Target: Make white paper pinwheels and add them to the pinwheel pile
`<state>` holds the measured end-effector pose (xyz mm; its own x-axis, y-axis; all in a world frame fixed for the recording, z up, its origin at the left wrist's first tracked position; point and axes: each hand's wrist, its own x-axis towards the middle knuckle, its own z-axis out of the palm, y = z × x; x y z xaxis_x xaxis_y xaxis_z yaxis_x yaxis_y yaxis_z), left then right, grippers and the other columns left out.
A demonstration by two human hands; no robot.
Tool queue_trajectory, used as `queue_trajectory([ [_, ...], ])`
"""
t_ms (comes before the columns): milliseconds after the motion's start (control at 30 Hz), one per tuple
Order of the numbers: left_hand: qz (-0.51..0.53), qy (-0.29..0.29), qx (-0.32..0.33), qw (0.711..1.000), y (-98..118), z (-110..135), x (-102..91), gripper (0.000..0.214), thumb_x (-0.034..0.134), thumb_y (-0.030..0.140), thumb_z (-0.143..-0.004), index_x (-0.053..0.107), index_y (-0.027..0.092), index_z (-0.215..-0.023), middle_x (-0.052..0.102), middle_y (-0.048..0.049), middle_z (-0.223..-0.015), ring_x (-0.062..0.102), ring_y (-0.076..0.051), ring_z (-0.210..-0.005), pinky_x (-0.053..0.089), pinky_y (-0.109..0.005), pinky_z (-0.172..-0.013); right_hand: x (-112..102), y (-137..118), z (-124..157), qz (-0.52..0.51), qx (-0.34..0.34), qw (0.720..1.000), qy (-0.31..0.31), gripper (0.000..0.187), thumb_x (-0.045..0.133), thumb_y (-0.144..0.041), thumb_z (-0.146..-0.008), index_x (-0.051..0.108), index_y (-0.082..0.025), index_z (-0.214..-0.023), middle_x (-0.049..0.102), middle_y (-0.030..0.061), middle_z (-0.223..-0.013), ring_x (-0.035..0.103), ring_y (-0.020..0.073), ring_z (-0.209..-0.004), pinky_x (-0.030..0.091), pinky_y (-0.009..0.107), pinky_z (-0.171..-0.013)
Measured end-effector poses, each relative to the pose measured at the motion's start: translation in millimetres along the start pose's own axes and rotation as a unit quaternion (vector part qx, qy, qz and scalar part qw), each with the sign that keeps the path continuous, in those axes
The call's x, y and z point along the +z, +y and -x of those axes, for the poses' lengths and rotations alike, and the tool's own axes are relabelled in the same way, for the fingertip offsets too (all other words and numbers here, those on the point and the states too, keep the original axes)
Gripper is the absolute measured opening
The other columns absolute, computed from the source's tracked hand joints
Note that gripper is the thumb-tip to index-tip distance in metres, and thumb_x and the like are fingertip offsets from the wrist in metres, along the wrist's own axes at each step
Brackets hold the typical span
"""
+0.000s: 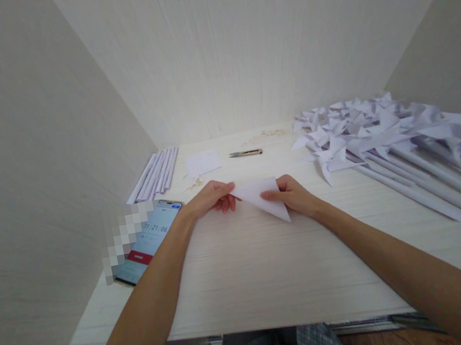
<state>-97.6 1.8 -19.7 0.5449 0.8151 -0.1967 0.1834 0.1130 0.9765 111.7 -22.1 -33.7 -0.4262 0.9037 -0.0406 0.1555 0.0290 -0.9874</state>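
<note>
The left hand [212, 197] pinches the pointed end of the folded paper triangle [254, 192] between closed fingertips; the right hand [291, 192] grips its wider end, thumb on top. The paper sits between both hands, over the bench [232, 285]. Good folding here probably means matching edges exactly, keeping the tip sharp, and pressing creases without crumpling.
</note>
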Motion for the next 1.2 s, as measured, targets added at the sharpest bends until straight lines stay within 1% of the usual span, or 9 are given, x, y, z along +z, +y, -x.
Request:
queue_trajectory([
  [100, -0.069, -0.103, -0.025, 0.992, 4, 6, -1.6, 0.036, 0.056, 0.044, -0.066, 0.065, 0.009, -0.065, 0.061, -0.0044, -0.051, 0.043, -0.004, -0.036, 0.025, -0.017, -0.035, -2, -2, 1, 0.016, 0.010, 0.999, -0.035, 0.027, 0.058, -0.037, -0.057, 0.051, -0.012, -0.051, 0.045, -0.0034, -0.045, 0.035, 0.0054, -0.041, 0.022, 0.020, -0.039],
  [267, -0.126, -0.172, -0.039, 0.976, 12, 10, -2.5, 0.033, 0.052, 0.040, -0.071, 0.068, 0.011, -0.065, 0.062, -0.0052, -0.051, 0.042, -0.004, -0.037, 0.023, -0.017, -0.035, -3, -3, 1, 0.050, 0.016, 0.996, -0.077, 0.026, 0.057, -0.035, -0.058, 0.051, -0.012, -0.050, 0.041, -0.0045, -0.042, 0.033, 0.0048, -0.040, 0.020, 0.019, -0.037],
  [567, -0.118, -0.197, -0.100, 0.968, 12, 9, 2.0, 0.030, 0.058, 0.041, -0.066, 0.066, 0.012, -0.060, 0.067, -0.0074, -0.062, 0.054, -0.008, -0.043, 0.032, -0.016, -0.037, -4, -5, 1, 0.058, 0.018, 0.993, -0.105, 0.024, 0.057, -0.034, -0.059, 0.057, -0.010, -0.057, 0.045, -0.0040, -0.045, 0.035, 0.0054, -0.041, 0.022, 0.019, -0.038],
  [733, -0.084, -0.155, -0.120, 0.977, 10, 9, 2.5, 0.031, 0.063, 0.042, -0.062, 0.066, 0.012, -0.066, 0.067, -0.0075, -0.060, 0.057, -0.010, -0.046, 0.037, -0.017, -0.040, -6, -1, 0, 0.030, -0.010, 0.996, -0.080, 0.022, 0.060, -0.033, -0.060, 0.058, -0.011, -0.056, 0.047, -0.0042, -0.047, 0.036, 0.0053, -0.043, 0.024, 0.019, -0.040],
  [867, -0.057, -0.131, -0.112, 0.983, 6, 9, -0.3, 0.033, 0.062, 0.042, -0.062, 0.066, 0.010, -0.073, 0.067, -0.0083, -0.060, 0.059, -0.011, -0.048, 0.037, -0.018, -0.042, -10, 3, -5, -0.082, -0.085, 0.992, 0.050, 0.018, 0.061, -0.032, -0.062, 0.060, -0.014, -0.058, 0.059, -0.0007, -0.066, 0.049, 0.0078, -0.057, 0.035, 0.019, -0.049],
  [967, -0.024, -0.089, -0.092, 0.992, 1, 7, -0.9, 0.033, 0.063, 0.041, -0.062, 0.065, 0.010, -0.073, 0.066, -0.0084, -0.060, 0.059, -0.011, -0.049, 0.037, -0.018, -0.042, -15, 3, -9, -0.200, -0.095, 0.960, 0.171, 0.019, 0.059, -0.035, -0.065, 0.063, -0.018, -0.071, 0.064, 0.0015, -0.081, 0.055, 0.0093, -0.067, 0.040, 0.019, -0.053],
  [1067, 0.023, 0.006, -0.052, 0.998, -4, 1, 3.3, 0.033, 0.063, 0.040, -0.062, 0.064, 0.010, -0.074, 0.066, -0.0080, -0.061, 0.058, -0.011, -0.048, 0.037, -0.017, -0.042, -21, 0, -11, -0.309, -0.089, 0.907, 0.270, 0.022, 0.058, -0.041, -0.064, 0.062, -0.020, -0.071, 0.064, 0.0006, -0.077, 0.055, 0.0078, -0.060, 0.041, 0.017, -0.047],
  [1133, 0.055, 0.086, -0.019, 0.995, -7, -3, 9.2, 0.033, 0.061, 0.039, -0.064, 0.063, 0.010, -0.078, 0.067, -0.0089, -0.065, 0.058, -0.010, -0.050, 0.040, -0.018, -0.045, -22, -1, -11, -0.357, -0.080, 0.881, 0.301, 0.024, 0.060, -0.043, -0.062, 0.061, -0.020, -0.070, 0.064, -0.0007, -0.075, 0.054, 0.0064, -0.057, 0.041, 0.016, -0.046],
  [1200, 0.076, 0.129, 0.004, 0.989, -8, -6, 16.9, 0.035, 0.060, 0.040, -0.065, 0.062, 0.009, -0.080, 0.068, -0.0105, -0.071, 0.058, -0.010, -0.051, 0.042, -0.019, -0.049, -19, -2, -10, -0.378, -0.071, 0.873, 0.300, 0.024, 0.065, -0.040, -0.059, 0.061, -0.021, -0.073, 0.065, -0.0018, -0.077, 0.053, 0.0053, -0.056, 0.041, 0.016, -0.046],
])
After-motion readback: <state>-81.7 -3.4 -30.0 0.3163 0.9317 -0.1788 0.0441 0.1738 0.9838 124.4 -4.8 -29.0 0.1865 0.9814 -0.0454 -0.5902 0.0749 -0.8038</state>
